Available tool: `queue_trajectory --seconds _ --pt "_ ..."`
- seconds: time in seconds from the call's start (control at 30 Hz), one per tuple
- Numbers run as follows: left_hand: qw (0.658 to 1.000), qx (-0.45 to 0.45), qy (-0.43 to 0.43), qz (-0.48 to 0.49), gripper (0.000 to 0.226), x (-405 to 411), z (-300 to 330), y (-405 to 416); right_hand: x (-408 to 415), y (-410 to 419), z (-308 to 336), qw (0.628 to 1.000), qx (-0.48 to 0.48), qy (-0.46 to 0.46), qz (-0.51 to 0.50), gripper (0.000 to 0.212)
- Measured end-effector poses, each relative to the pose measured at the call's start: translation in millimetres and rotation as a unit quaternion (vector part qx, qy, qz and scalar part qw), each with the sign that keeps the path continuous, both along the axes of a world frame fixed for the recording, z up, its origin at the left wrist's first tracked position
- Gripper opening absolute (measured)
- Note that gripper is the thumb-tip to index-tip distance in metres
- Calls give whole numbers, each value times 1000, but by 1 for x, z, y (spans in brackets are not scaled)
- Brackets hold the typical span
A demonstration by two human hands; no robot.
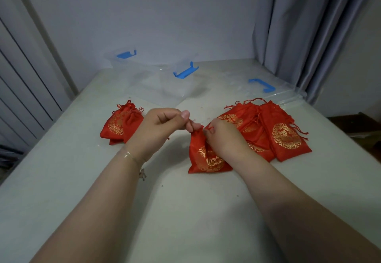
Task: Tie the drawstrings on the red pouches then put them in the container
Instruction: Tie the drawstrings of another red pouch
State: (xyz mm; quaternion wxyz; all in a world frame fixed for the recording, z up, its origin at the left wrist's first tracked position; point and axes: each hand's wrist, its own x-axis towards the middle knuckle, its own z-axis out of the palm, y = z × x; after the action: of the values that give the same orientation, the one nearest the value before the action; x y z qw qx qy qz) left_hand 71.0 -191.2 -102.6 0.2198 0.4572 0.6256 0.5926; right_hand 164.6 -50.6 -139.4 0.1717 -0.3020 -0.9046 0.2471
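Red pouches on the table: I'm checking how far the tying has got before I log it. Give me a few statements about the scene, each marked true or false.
1. Both hands work at the gathered neck of one pouch near the table's middle. True: left hand and right hand pinch there.
2. The clear container already holds red pouches. False: no red shows inside it.
3. A small pile of cinched pouches lies left of the hands. True.
4. The pouches at right stand upright. False: they lie flat, overlapping.
5. The container's lid is clipped on. False: a clear lid with a blue clip lies on the table at right.
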Motion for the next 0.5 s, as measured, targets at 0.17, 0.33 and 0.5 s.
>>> queue_trajectory --seconds 0.17,0.33,0.5 --pt "994 -70 76 41 36 3 -6 7 -1 2 -4 1000 -2 -4 20 29" --pt "971 -177 123 107 23 -9 -16 11 6 0 10 994 12 105 7 45" --pt "977 -168 72 110 11 -7 -14 11 9 -9 14 971 -55 217 84 41"
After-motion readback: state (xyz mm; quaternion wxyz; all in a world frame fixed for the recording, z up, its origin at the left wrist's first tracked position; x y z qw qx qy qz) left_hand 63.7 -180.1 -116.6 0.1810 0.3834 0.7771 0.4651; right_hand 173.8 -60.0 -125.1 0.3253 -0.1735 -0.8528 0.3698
